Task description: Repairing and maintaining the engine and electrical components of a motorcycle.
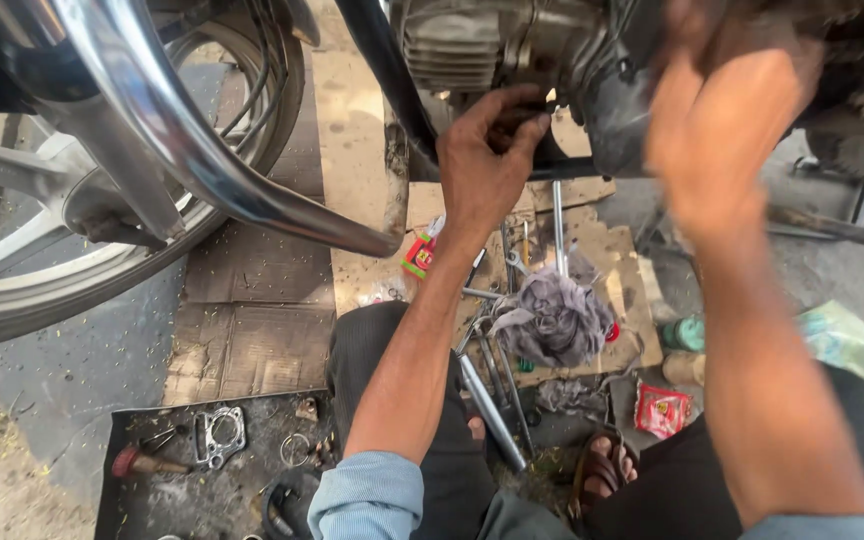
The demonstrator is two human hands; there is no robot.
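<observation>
Reaching both hands, left [487, 160] and right [722, 130], into motorcycle engine [512, 45]

The engine [512, 50] sits at the top between the wheel [102, 200] on the left and the right hand [722, 140], the left hand [487, 160] touching its underside, with the rag [552, 320] on cardboard [252, 320] below and the tray [142, 500] at lower left.

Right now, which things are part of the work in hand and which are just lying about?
In hand: left hand and right hand at the motorcycle engine.
Lying about: grey rag, loose wrenches, gasket on black tray, red packet.
</observation>
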